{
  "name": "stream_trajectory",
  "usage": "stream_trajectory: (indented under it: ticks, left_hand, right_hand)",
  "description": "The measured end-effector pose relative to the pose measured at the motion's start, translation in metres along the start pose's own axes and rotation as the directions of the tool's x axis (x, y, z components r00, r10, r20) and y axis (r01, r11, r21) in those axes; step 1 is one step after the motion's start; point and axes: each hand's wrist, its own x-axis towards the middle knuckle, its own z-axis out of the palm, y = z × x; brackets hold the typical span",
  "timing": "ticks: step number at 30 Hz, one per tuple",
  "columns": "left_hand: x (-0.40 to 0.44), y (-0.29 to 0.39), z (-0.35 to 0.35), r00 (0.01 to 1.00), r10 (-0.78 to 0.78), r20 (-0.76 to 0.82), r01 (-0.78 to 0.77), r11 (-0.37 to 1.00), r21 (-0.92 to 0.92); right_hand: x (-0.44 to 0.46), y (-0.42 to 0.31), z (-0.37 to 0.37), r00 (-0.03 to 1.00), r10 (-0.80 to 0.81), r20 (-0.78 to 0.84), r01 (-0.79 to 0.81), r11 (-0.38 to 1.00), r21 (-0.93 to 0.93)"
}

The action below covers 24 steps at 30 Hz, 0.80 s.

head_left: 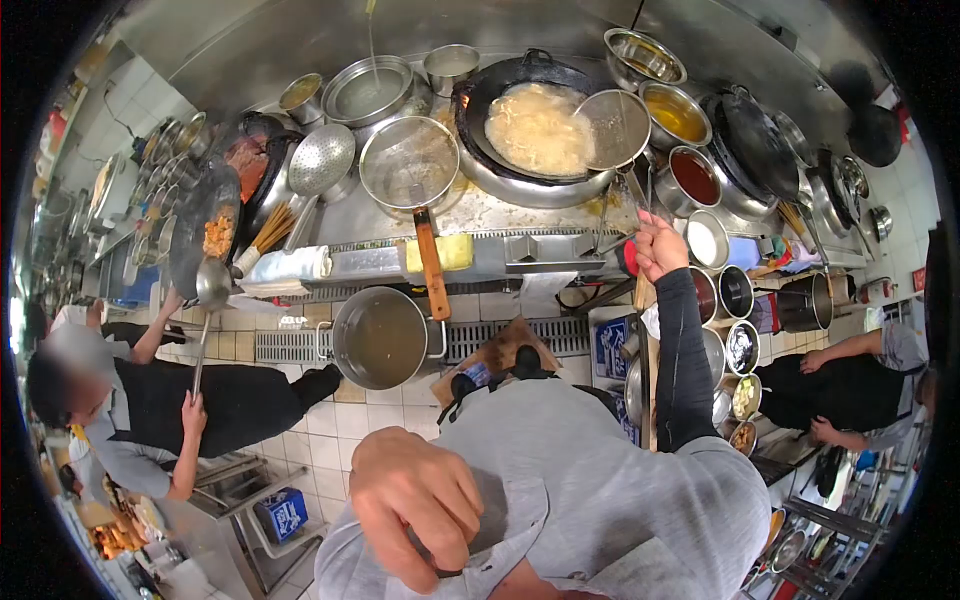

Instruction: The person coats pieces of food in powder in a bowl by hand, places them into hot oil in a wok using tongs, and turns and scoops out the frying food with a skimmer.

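Note:
My right hand (pixel 660 246), in a dark arm sleeve, is closed round the thin handle of a wire mesh strainer (pixel 617 130). The strainer's basket overlaps the right side of a black wok (pixel 500 82), where pale strips bubble in foaming liquid (pixel 540 125). Close to my chest, my left hand (pixel 415 505) is loosely curled in front of the grey shirt (pixel 560 470). Its fingertips are turned away, so I cannot make out anything in them. Metal bowls of yellow liquid (pixel 678 112) and dark red sauce (pixel 692 178) stand beside the strainer.
A wooden-handled strainer (pixel 430 255) juts over the counter's front edge, above a large pot (pixel 380 338). To the left, a person (pixel 190 410) holds a long ladle (pixel 212 283) by a pan. Another person (pixel 840 390) stands at the right. Sauce containers (pixel 735 290) line the right side.

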Motion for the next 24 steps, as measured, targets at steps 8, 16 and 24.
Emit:
stream_trajectory:
  ticks: [8,16,24]
  left_hand:
    - [0.004,0.0,-0.002,0.991,0.023,-0.135,-0.016,0.999,0.046]
    - [0.014,0.006,0.018,0.857,0.241,-0.455,-0.037,0.91,0.413]
    - [0.026,0.003,0.057,0.682,0.419,-0.599,0.023,0.807,0.591]
  right_hand:
    - [-0.026,-0.014,0.021,0.997,-0.073,0.033,0.076,0.993,-0.095]
    - [-0.012,-0.002,0.115,0.949,-0.223,0.224,0.304,0.842,-0.446]
    - [0.124,0.08,0.261,0.77,-0.449,0.453,0.589,0.226,-0.776]
